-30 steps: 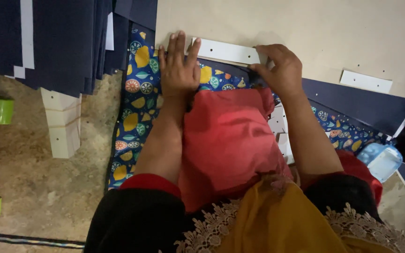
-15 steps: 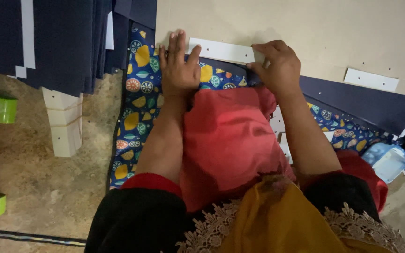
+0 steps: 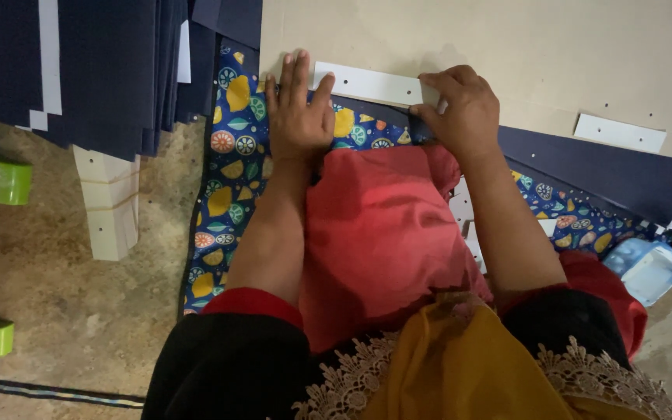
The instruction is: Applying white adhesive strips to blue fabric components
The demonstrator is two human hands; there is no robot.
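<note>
A white cardboard strip (image 3: 371, 84) with small holes lies along the near edge of a large tan board (image 3: 507, 54). My left hand (image 3: 299, 109) lies flat with fingers spread, pressing on the strip's left end. My right hand (image 3: 460, 109) is curled over the strip's right end, fingers pinching it. A dark blue card (image 3: 608, 167) runs under the board's edge, below my right hand. Both forearms reach out over a red cloth (image 3: 383, 233) on my lap.
A fruit-patterned blue cloth (image 3: 227, 179) covers the floor under me. Stacked dark blue sheets (image 3: 87, 62) lie at upper left, with bundled white strips (image 3: 110, 206) below them. Another white strip (image 3: 620, 132) rests on the board at right. A light blue plastic container (image 3: 647, 268) sits at right; green tape rolls (image 3: 9, 181) at left.
Both hands have shifted slightly along the white strip, the right hand closing more over its right end. The strip stays on the board's edge.
</note>
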